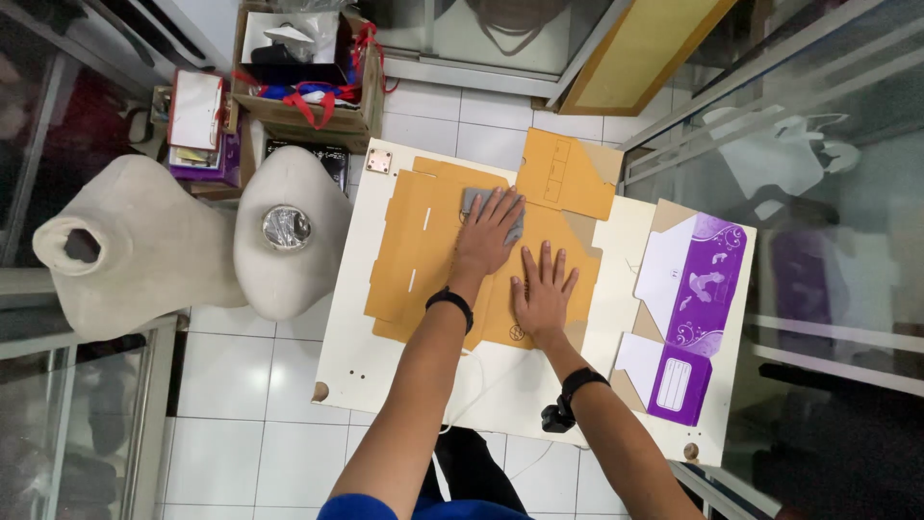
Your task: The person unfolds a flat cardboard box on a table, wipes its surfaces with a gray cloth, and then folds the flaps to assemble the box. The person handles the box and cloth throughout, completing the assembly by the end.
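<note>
A flat brown cardboard box blank (423, 246) lies unfolded on a white table (500, 385). My left hand (489, 236) rests palm down on a small grey pad (472, 200) on top of the cardboard, fingers spread. My right hand (544, 289) presses flat on the cardboard just to the right, fingers apart. Both wrists wear black bands. A second brown cardboard piece (563, 173) lies at the table's far edge.
A purple and white flat box blank (693, 308) lies at the table's right end. Two beige mannequin busts (192, 241) stand on the left. A cardboard box of items (308, 67) and stacked books (197, 125) sit on the tiled floor. Glass panels stand to the right.
</note>
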